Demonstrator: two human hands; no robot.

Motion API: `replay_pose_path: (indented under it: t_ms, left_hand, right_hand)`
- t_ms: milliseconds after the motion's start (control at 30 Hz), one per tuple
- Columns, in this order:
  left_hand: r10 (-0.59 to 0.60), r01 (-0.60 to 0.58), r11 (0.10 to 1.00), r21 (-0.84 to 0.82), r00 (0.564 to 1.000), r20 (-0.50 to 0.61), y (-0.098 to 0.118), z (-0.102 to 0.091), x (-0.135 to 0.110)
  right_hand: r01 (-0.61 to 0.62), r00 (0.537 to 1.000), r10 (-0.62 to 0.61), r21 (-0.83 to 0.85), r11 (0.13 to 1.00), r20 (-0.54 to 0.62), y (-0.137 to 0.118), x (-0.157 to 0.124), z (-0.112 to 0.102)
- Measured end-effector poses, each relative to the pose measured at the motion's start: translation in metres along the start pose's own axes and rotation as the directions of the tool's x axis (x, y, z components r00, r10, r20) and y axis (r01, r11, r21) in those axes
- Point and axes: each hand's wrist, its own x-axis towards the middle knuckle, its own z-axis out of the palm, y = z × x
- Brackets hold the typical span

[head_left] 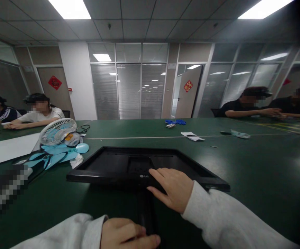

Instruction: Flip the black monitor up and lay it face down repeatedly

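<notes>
A black LG monitor [108, 175] lies tilted back in front of me, and I look across its lower edge into a recessed, frame-like body. Its dark stand neck [146, 207] comes down toward me from the middle of that edge. Over the lower edge, right of the logo, lies my right hand [174, 188], fingers on top and thumb below, gripping it. At the bottom of the view my left hand [129, 233] curls at the lower part of the stand neck; its palm side is hidden and the frame cuts it off.
Left of the monitor are a white fan [58, 133], light-blue fan blades [53, 157], crumpled tissue [76, 160] and a white sheet [12, 147]. Farther back on the green table [129, 129] lie blue gloves [175, 122] and paper [192, 136]. Several people sit at both sides.
</notes>
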Motion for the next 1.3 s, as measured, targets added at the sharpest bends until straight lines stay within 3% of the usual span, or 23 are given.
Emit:
replay_pose_path:
  t_ms: [133, 333, 500, 600, 767, 933, 1133, 1300]
  left_hand:
    - [-0.029, 0.029, 1.000, 0.004, 0.998, 0.054, 0.002, 0.000, 0.002]
    - [0.000, 0.012, 0.997, 0.078, 0.988, -0.155, 0.003, 0.010, 0.003]
    - [-0.026, 0.011, 0.984, 0.181, 0.996, 0.084, 0.010, -0.005, 0.008]
    - [-0.022, 0.001, 0.981, 0.192, 0.994, 0.108, 0.011, -0.008, 0.010]
    - [-0.143, 0.135, 0.983, 0.129, 0.988, 0.053, 0.006, 0.008, 0.008]
    - [-0.328, 0.328, 0.945, 0.011, 0.941, 0.079, 0.006, 0.016, 0.008]
    - [-0.448, 0.456, 0.889, -0.044, 0.886, 0.122, 0.009, 0.016, 0.012]
    - [-0.446, 0.461, 0.884, -0.079, 0.881, 0.157, 0.008, 0.019, 0.009]
  right_hand:
    - [-0.003, 1.000, 0.003, -0.004, 1.000, 0.013, -0.001, -0.001, 0.000]
    - [-0.007, 0.999, 0.006, 0.023, 1.000, 0.052, -0.004, -0.001, -0.006]
    - [-0.018, 0.997, 0.011, 0.094, 0.995, 0.073, -0.006, -0.005, -0.011]
    - [-0.034, 0.997, 0.023, 0.169, 0.985, 0.071, -0.003, -0.009, -0.011]
    - [-0.070, 0.993, 0.048, 0.222, 0.972, 0.105, 0.003, -0.010, -0.009]
    - [-0.105, 0.988, 0.080, 0.191, 0.976, 0.134, 0.008, -0.007, -0.008]
    - [-0.246, 0.958, 0.227, 0.098, 0.964, 0.175, 0.038, 0.002, 0.011]
    - [-0.460, 0.863, 0.460, -0.052, 0.886, 0.207, 0.085, 0.009, 0.032]
